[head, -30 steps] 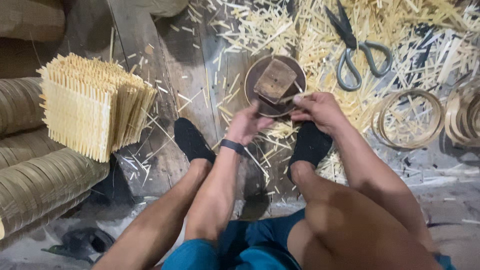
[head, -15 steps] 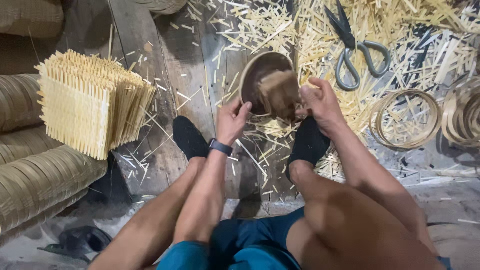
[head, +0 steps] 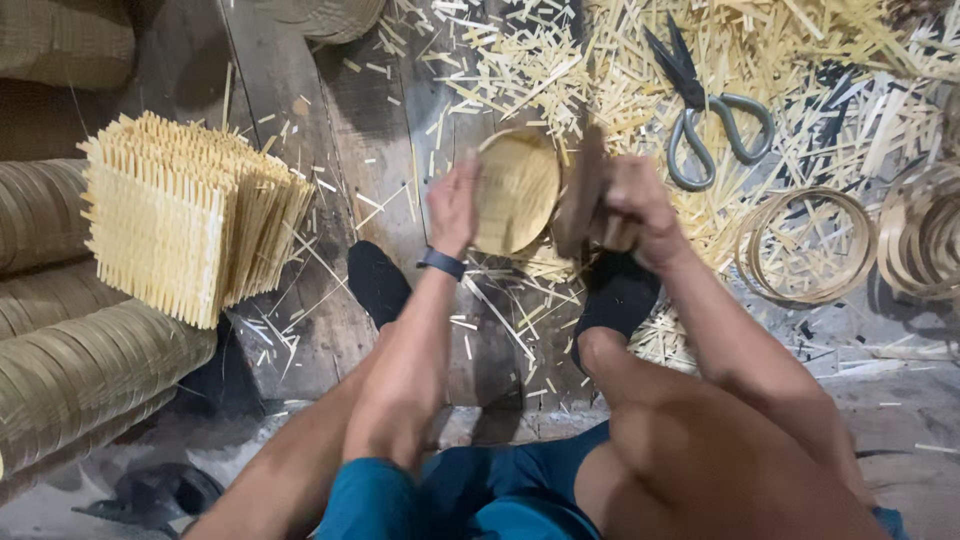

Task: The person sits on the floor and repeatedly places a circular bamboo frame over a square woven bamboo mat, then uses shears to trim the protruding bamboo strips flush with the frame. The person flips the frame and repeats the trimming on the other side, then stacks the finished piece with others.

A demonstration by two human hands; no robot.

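Note:
My left hand (head: 455, 205) holds the left rim of a small round woven bamboo tray (head: 515, 190), tilted up so its pale inside faces me. A black band sits on that wrist. My right hand (head: 635, 205) grips a dark wooden block (head: 583, 190) held upright just right of the tray. Both hands hover above my feet in black socks (head: 378, 282) on the plank floor. The picture of the hands is blurred.
A stack of square woven bamboo mats (head: 185, 225) stands at the left, beside piles of round woven pieces (head: 85, 370). Scissors (head: 705, 115) lie among bamboo trimmings at the upper right. Bamboo hoops (head: 805, 245) rest at the right.
The tray lay flat on the floor with the block on it. Now my left hand has lifted and tilted the tray, and my right hand has raised the block off it.

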